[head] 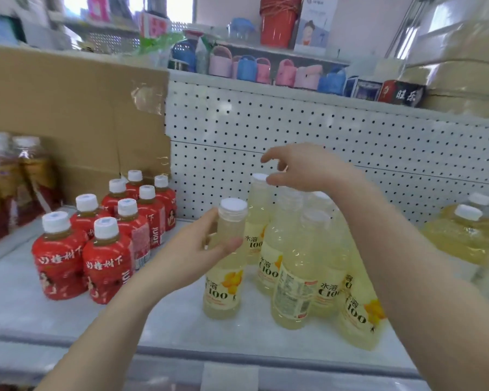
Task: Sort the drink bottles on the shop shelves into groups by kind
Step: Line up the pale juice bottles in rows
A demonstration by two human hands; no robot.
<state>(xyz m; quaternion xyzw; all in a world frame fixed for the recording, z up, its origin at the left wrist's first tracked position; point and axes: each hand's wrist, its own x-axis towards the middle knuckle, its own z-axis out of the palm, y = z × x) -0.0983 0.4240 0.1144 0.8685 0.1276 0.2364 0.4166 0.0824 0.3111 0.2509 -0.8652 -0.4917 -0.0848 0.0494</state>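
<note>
My left hand (194, 251) grips the neck of a pale yellow C100 bottle (223, 289) that stands on the white shelf (164, 320). To its right stands a group of several more C100 bottles (294, 277). Above the cap of the rear C100 bottle (259, 210) hovers my right hand (302, 169), fingers loosely spread and holding nothing. On the left of the shelf stands a cluster of several red-labelled juice bottles (105, 235) with white caps.
A cardboard panel (68, 114) and a white pegboard (322, 153) back the shelf. Taller amber bottles (9, 182) stand at the far left, large yellow bottles (469, 232) at the far right. A higher shelf holds small pink and blue items (254, 69).
</note>
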